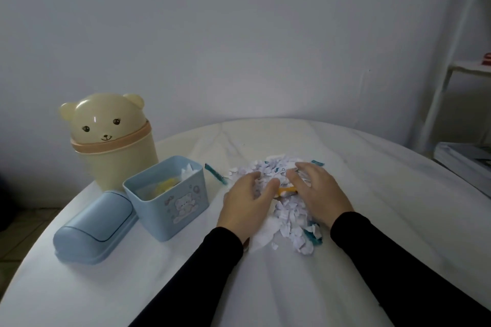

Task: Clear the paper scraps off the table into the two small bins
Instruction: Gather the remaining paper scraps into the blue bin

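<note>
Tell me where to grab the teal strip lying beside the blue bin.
Pinch the teal strip across its narrow width near the middle, coming from above. It lies flat and slanted on the table, apart from the scrap pile, with the open blue bin close on its left.
</note>
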